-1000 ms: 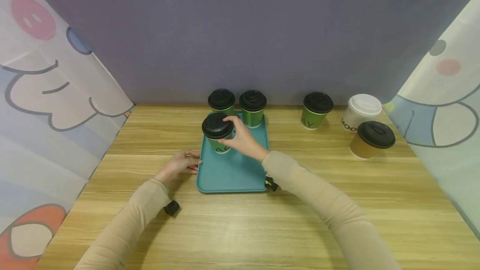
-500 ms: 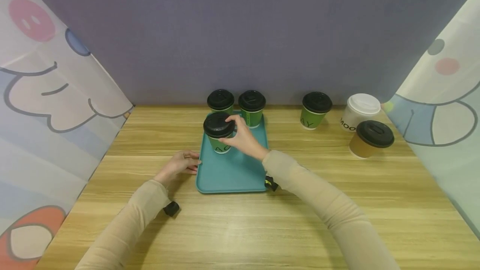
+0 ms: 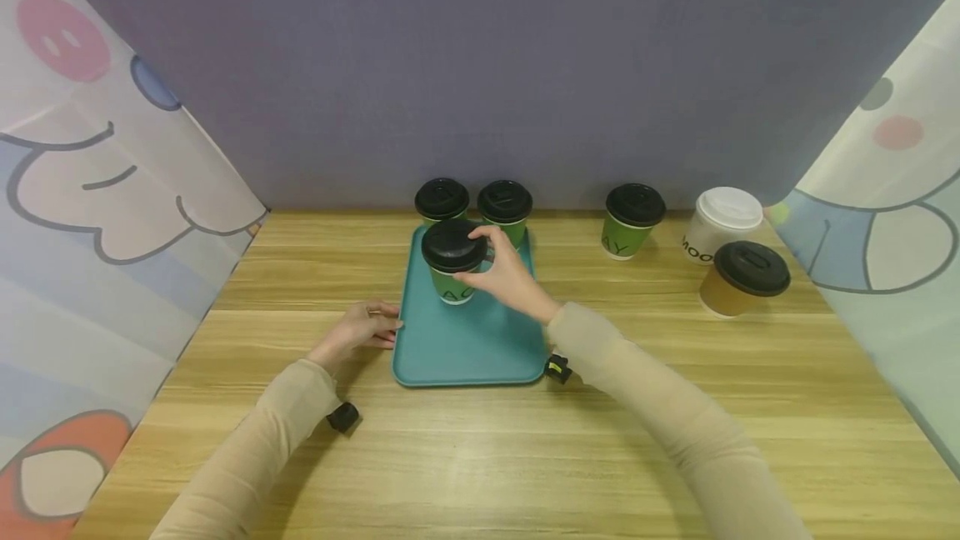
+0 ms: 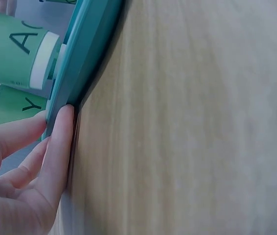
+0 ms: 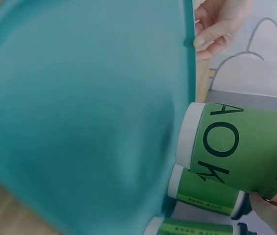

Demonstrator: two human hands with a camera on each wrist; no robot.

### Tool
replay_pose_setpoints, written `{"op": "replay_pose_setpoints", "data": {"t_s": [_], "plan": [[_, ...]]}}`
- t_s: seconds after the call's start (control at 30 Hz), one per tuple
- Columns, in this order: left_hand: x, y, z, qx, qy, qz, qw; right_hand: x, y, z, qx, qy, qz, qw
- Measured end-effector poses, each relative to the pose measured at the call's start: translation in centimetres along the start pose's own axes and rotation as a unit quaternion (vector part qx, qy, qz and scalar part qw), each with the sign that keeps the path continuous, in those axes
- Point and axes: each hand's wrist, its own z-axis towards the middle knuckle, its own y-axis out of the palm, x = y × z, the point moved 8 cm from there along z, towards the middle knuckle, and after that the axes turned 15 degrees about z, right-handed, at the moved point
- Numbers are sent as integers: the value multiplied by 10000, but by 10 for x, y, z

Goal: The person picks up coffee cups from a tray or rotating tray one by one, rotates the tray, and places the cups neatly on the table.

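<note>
My right hand point(image 3: 510, 277) holds a green paper coffee cup point(image 3: 448, 283) with a black lid, fingers and thumb on either side near the lid. The cup is upright over the blue-green tray point(image 3: 468, 352); in the left wrist view its white base point(image 4: 44, 59) looks slightly raised off the tray. At the tray's left edge, my left hand point(image 3: 356, 330) pinches the rim between thumb and fingers point(image 4: 60, 142). Two more green cups with black lids, a left one point(image 3: 442, 200) and a right one point(image 3: 506, 202), stand at the tray's far end, partly hidden.
On the wooden table point(image 3: 465, 465), to the right, stand another green cup point(image 3: 628, 232), a white cup with a white lid point(image 3: 708, 240) and a brown cup with a black lid point(image 3: 726, 297). A grey wall point(image 3: 525, 73) rises behind the table.
My right hand has carried the green cup a little to the right, toward the tray's middle, and slightly upward. My left hand stays at the tray's edge.
</note>
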Motion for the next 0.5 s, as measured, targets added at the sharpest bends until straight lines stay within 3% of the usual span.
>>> {"op": "replay_pose_setpoints", "data": {"t_s": [0.5], "plan": [[-1, 0, 1, 3, 6, -69, 10000, -10, -50, -17, 395, -95, 255, 9989]]}}
